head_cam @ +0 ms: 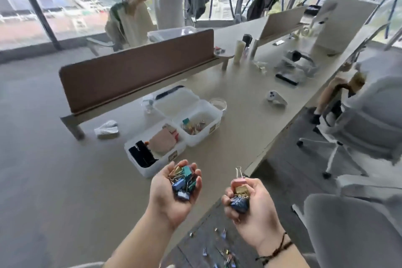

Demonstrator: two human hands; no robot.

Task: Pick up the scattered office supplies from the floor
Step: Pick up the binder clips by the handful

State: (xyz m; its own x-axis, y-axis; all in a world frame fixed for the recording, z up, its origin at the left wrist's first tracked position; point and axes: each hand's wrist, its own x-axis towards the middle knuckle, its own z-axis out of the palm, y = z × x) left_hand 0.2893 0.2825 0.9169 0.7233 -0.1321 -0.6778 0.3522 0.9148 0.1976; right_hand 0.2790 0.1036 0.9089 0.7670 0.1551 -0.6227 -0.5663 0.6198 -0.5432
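Observation:
My left hand [174,193] is palm up, its fingers cupped round a pile of coloured binder clips [183,180]. My right hand [250,209] grips a smaller bunch of binder clips [239,193], pink, gold and dark blue, with one wire handle sticking up. Both hands hover over the near edge of the desk [239,119]. Several more binder clips [224,250] lie scattered on the dark floor below, between my forearms. A clear plastic box [208,130] on the desk holds several clips. Next to it stands another clear box [150,165] with dark items and a brown card.
An open box lid [176,104] and a small clear dish [218,104] sit behind the boxes. A brown divider panel [134,74] runs along the desk's far side. Grey office chairs [352,230] stand to the right. A white controller [275,97] and folded tissue [107,129] lie on the desk.

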